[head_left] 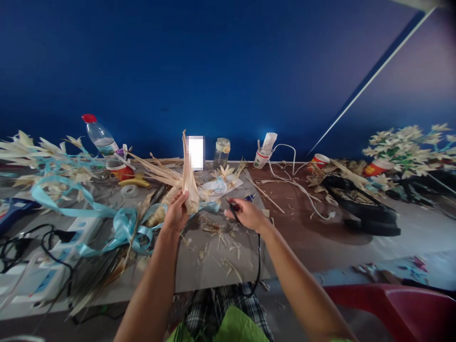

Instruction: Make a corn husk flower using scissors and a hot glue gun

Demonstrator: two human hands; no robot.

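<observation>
My left hand (175,212) is closed around the base of a dry corn husk (188,178), which stands upright above the grey board (213,270). My right hand (248,213) is closed on a dark tool with a black cord (258,266); the cord runs down toward my lap. The tool's tip (249,197) shows blue beside my fingers, and I cannot make out what kind of tool it is. Husk scraps (219,237) lie scattered on the board between and below my hands.
A light blue ribbon (117,223) and husk flowers (42,156) lie left. A plastic bottle (99,135), glass jar (222,152), paper cups (262,156), white cable (302,190) stand behind. A black bag (363,209), more flowers (406,142) sit right; a red chair (395,308) is near.
</observation>
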